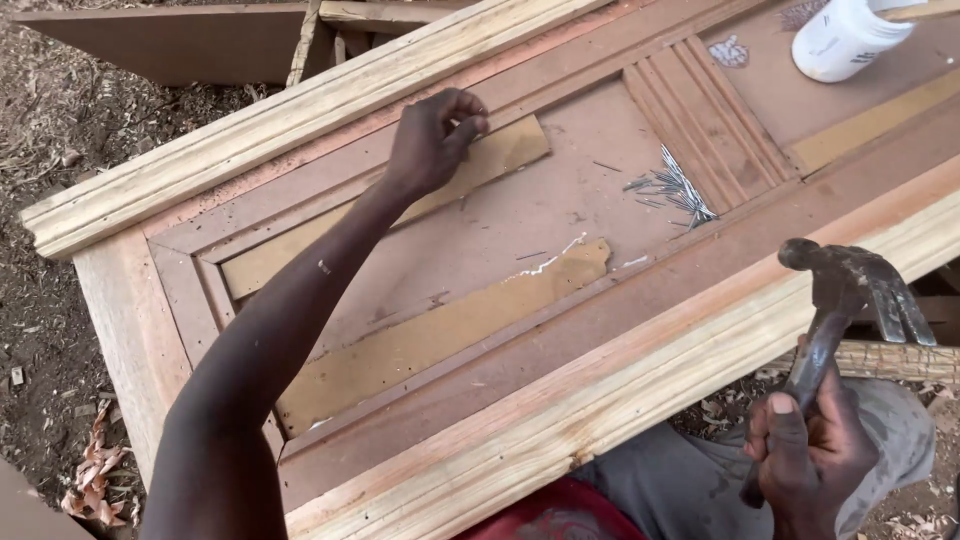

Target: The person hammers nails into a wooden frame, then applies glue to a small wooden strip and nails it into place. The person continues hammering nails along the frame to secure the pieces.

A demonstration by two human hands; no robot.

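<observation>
Left hand (432, 140) pinched narrow, apparently on a small nail, over the thin strip (395, 205) in the door panel (520, 215), right hand (808, 455) gripping claw hammer (845, 295) raised near the frame's edge; risk: fingertips struck or strip splitting if the blow lands off-centre

The white plastic bottle (843, 36) at the top right is cut off by the upper edge, so its top is unseen. The wooden door frame (520, 420) runs past the right edge, its far end out of view. The left hand (432, 140) curls its fingers (468, 122) together over the thin strip (390, 210); anything pinched between them is too small to tell. The right hand (812, 450) wraps the hammer (845, 295), hiding its lower handle. The loose nails (672, 188) blur into a heap. The person's lap is cut off at the bottom edge.
</observation>
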